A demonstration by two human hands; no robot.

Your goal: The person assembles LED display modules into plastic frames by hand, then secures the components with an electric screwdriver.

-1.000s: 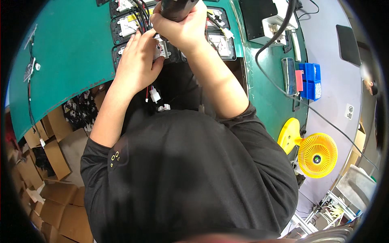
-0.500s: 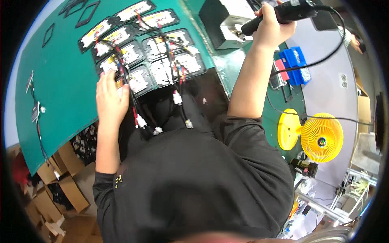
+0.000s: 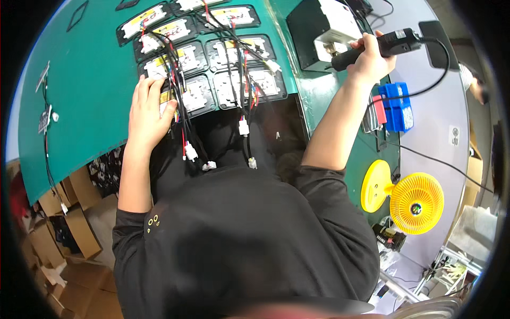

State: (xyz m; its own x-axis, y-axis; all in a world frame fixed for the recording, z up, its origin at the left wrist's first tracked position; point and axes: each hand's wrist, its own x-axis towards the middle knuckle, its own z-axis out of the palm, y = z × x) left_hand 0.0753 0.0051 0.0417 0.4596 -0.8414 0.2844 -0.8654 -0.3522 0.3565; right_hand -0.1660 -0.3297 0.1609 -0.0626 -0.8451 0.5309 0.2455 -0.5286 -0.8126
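Note:
My right hand (image 3: pixel 370 63) is wrapped around a black corded electric screwdriver (image 3: pixel 396 43). Its front end is at the metal outlet of a black-and-white box (image 3: pixel 336 33), which looks like a screw feeder; whether the tip touches is too small to tell. My left hand (image 3: pixel 147 112) lies with fingers stretched out on the left edge of the nearest left panel (image 3: pixel 197 95), beside a bundle of black cables (image 3: pixel 175 72). Several such black-rimmed panels with white boards stand in two columns; another panel (image 3: pixel 228 87) is at the near right. White connectors (image 3: pixel 190 151) hang over the table edge toward my lap.
Black frames (image 3: pixel 78 16) and a thin cable with small boards (image 3: pixel 45 119) lie on the green mat (image 3: pixel 85 95) at left. Right of my arm are a blue bin (image 3: pixel 397 106) and a yellow fan (image 3: pixel 416 203). The screwdriver's cord (image 3: pixel 443 74) loops at the right. Cardboard boxes (image 3: pixel 79 234) stand lower left.
The whole view has shifted, so the panels and the box appear farther right. My right hand still holds the screwdriver at the box, and my left hand stays on the nearest left panel.

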